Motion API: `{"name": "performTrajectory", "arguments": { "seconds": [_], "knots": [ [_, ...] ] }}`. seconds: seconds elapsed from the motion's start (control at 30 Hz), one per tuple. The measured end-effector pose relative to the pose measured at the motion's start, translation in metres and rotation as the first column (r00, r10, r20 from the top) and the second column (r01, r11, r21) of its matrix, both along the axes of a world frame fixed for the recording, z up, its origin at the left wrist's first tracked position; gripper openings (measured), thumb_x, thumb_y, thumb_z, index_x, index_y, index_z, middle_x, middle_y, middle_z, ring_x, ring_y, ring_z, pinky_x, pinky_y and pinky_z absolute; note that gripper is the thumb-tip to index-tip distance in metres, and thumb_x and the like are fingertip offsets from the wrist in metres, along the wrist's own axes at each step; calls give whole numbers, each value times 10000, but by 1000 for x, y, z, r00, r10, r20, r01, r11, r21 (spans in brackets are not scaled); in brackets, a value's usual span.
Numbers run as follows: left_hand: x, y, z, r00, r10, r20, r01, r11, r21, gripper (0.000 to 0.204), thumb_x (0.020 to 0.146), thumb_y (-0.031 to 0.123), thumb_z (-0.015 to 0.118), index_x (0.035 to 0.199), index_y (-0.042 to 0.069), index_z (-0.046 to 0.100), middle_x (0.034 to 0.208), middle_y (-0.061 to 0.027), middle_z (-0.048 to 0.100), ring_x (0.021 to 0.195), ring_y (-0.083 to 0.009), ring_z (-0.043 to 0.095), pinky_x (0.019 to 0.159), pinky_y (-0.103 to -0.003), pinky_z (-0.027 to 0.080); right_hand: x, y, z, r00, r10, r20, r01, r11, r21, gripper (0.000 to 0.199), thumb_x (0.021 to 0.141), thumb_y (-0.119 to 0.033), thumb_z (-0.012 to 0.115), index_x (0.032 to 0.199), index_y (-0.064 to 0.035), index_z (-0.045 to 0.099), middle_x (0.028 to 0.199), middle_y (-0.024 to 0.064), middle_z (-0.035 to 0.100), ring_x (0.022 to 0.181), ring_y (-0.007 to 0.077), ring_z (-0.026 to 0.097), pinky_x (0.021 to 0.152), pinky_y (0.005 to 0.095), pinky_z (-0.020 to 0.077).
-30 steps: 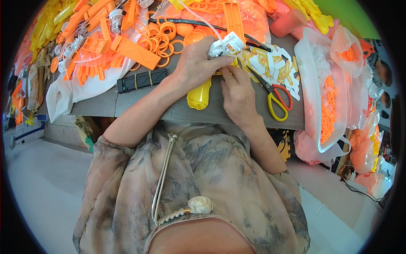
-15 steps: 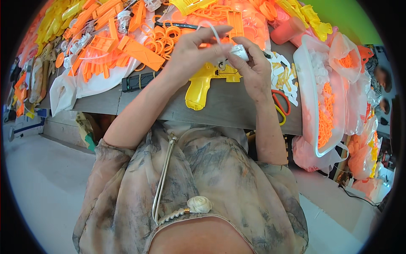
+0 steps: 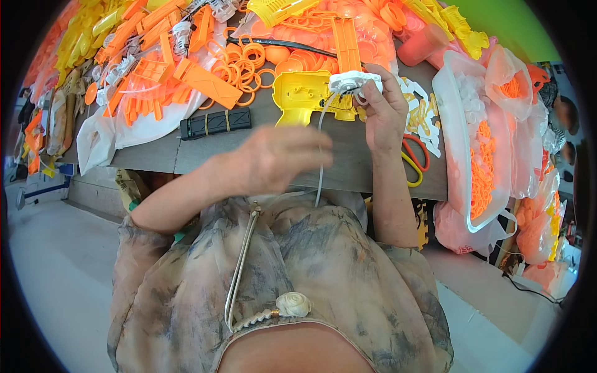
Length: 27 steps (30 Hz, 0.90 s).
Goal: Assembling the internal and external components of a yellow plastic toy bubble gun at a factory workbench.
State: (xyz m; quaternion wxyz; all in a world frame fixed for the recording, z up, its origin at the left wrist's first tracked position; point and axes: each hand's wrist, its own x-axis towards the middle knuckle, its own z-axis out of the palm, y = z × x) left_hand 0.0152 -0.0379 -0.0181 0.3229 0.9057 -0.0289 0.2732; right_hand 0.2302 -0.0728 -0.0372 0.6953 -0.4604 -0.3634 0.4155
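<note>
Head view only. Right hand (image 3: 385, 115) is raised above the grey table (image 3: 367, 168), its fingers (image 3: 372, 93) closed around a small white plastic part (image 3: 353, 81) that sits just in front of a yellow pistol-shaped toy shell (image 3: 305, 99) lying flat on the tabletop. A thin clear tube (image 3: 320, 155) hangs from the white part, running down past the table edge toward the person's lap.

The left hand (image 3: 280, 158) hovers lower, over the near edge of the table, blurred; its fingers are loosely curled and point toward the tube, but whether they pinch it cannot be told from this picture.

To the left of the yellow shell lies a flat black ribbed bar (image 3: 214, 123). Behind it, orange rings (image 3: 245, 65) are scattered beside a long orange block (image 3: 207, 82), and a heap of orange and yellow moulded parts (image 3: 124, 43) spreads over clear plastic sheeting toward the far left. An upright orange ribbed strip (image 3: 346, 40) stands behind the white part.

Right of the right hand, white sprue pieces (image 3: 418, 115) lie on the table, and scissors with yellow and red handles (image 3: 415, 163) rest near the table's front edge, partly hidden by the wrist. Further right, a clear plastic bag of small orange pieces (image 3: 482, 168) hangs over the table's side.

The person wears a mottled grey-brown blouse (image 3: 311, 280), with a cord (image 3: 239, 267) hanging at the chest.
</note>
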Motion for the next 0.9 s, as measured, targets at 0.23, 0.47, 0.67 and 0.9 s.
{"name": "performTrajectory", "arguments": {
  "seconds": [0.23, 0.47, 0.67, 0.9],
  "knots": [
    [67, 92, 34, 871, 459, 174, -477, 708, 521, 373, 682, -2, 607, 1037, 110, 611, 1182, -69, 537, 1142, -262, 471, 936, -410, 397, 5, 0, -7, 991, 59, -116, -52, 997, 65, 318, 899, -104, 517, 1194, 9, 485, 1022, 66, 586, 853, 124, 583, 714, 269, 487],
    [106, 121, 15, 978, 202, -44, -106, 672, 733, 340, 692, 54, 624, 1023, 126, 598, 1150, -53, 539, 1145, -223, 452, 1020, -416, 306, 3, -2, -11, 982, 107, -154, -91, 990, 108, 371, 885, -120, 528, 1226, 10, 461, 1056, 79, 583, 915, 143, 576, 739, 272, 469],
    [68, 116, 41, 942, 299, -153, -73, 628, 775, 287, 716, 70, 610, 995, 110, 558, 980, -74, 559, 1018, -235, 523, 961, -396, 350, 5, -4, -13, 970, 127, -207, -102, 987, 127, 371, 886, -140, 533, 1219, 9, 467, 1031, 82, 597, 907, 146, 584, 719, 275, 479],
    [-10, 81, 45, 746, 508, -432, -341, 847, 407, 431, 699, 75, 601, 1118, 70, 502, 908, -131, 555, 839, -309, 584, 722, -404, 464, -4, -3, -14, 990, -66, -128, 60, 997, -53, 265, 882, -136, 561, 1119, -22, 522, 932, 50, 610, 755, 115, 595, 611, 255, 492]
  ]
}}
